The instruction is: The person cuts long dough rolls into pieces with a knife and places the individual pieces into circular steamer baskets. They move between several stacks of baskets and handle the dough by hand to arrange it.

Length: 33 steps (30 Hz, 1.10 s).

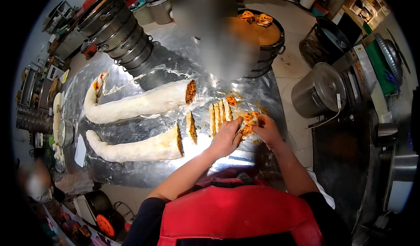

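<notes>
My left hand and my right hand hold a piece of filled dough between them, with orange-red filling showing. Just left of it, several cut dough slices stand side by side, partly behind my left hand. A single slice lies apart from them, near the cut end of a long filled dough roll. Farther back rests a second dough roll, its cut end showing dark reddish filling and its far left end curled upward.
The floured metal table carries a white flat scraper at left. Stacked metal steamers rise at the back left. A steamer holding twisted orange rolls stands beyond a blurred area. A lidded pot is on the right.
</notes>
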{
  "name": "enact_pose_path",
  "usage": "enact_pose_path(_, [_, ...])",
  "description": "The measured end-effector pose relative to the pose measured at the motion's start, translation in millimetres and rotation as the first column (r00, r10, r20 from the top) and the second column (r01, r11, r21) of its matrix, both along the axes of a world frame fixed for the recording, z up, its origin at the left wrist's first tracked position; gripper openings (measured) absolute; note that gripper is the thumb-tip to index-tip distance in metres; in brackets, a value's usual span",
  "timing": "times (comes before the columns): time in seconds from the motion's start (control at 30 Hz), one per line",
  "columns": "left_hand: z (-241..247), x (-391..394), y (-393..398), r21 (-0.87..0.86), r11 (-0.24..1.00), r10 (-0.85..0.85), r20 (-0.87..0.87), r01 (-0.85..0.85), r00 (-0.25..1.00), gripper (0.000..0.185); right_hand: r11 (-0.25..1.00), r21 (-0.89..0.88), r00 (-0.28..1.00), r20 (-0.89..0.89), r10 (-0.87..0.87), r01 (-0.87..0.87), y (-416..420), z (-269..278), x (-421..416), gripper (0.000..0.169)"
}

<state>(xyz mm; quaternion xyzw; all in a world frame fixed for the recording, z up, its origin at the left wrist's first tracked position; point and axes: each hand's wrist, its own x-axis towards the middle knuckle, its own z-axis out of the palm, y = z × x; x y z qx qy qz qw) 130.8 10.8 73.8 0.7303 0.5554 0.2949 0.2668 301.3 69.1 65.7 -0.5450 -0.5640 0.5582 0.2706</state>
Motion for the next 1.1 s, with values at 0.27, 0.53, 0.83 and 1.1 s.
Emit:
enact_pose_path(0.27, [-22, 28, 6, -0.032, 0.977, -0.206, -0.366, 0.209, 0.907, 0.028, 0.818, 0.489, 0.793, 0.606, -0.07, -0.302, -48, -9, 50, 0.045])
enact_pose_path(0.53, [-31, 37, 8, -0.116, 0.969, -0.247, -0.391, 0.219, 0.886, 0.03, 0.77, 0.343, 0.68, 0.717, 0.154, -0.537, -47, -21, 50, 0.036])
enact_pose_path(0.83, [-5, -19, -5, -0.603, 0.584, 0.408, 0.797, 0.543, 0.446, 0.015, 0.886, 0.196, 0.905, 0.161, 0.393, -0.42, -51, 39, 31, 0.032])
enact_pose_path(1.1, [29, -32, -31, -0.652, 0.629, 0.509, 0.757, 0.423, 0.409, 0.022, 0.699, 0.472, 0.843, 0.312, 0.438, -0.538, -62, 46, -2, 0.044])
